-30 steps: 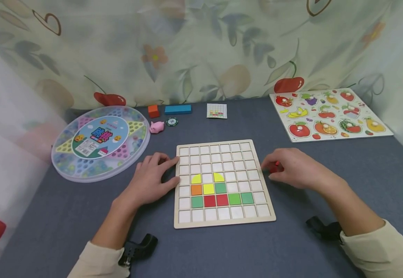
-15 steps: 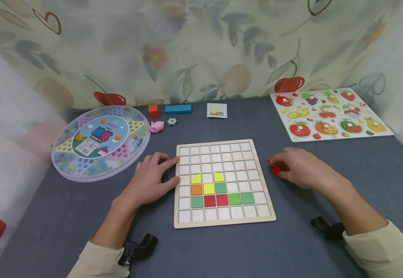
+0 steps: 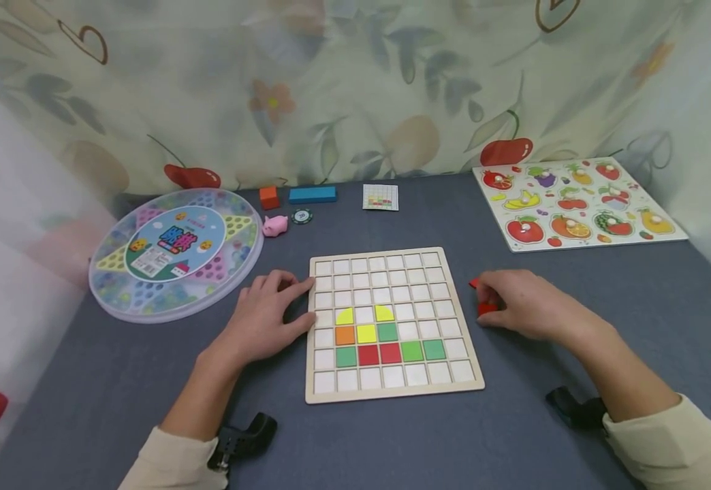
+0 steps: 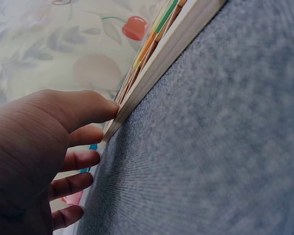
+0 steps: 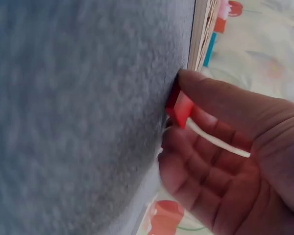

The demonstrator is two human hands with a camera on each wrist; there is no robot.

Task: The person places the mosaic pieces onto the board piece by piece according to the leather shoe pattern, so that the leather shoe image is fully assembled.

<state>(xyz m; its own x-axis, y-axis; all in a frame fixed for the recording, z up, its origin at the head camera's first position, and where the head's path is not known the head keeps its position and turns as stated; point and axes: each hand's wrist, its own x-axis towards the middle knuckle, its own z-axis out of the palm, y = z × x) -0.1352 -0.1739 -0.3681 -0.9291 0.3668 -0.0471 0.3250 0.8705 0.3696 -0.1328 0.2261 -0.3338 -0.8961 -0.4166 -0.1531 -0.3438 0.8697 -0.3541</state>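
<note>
A wooden grid board (image 3: 395, 394) lies flat on the grey cloth, its cells mostly white. Several coloured tiles sit in it, among them yellow quarter-rounds (image 3: 383, 313), an orange square (image 3: 344, 335), red squares (image 3: 368, 354) and green squares (image 3: 433, 350). My left hand (image 3: 257, 320) touches the board's left edge with thumb and index fingertips, the other fingers spread. Just off the right edge, my right hand (image 3: 524, 303) pinches a red tile (image 5: 180, 105) close over the cloth. Past its fingertips in the head view shows another bit of red (image 3: 473, 282); the fingers hide part of the red.
A round Chinese checkers box (image 3: 245, 269) stands at the left. Behind the board are an orange block (image 3: 269, 198), a blue block (image 3: 312, 195), a pink pig (image 3: 275, 226), a poker chip (image 3: 302, 216) and a small pattern card (image 3: 381, 197). A fruit puzzle board (image 3: 551, 204) lies back right.
My right hand has drawn a little to the right, away from the board's edge, and more red shows at its fingertips. My left hand stays at the left edge.
</note>
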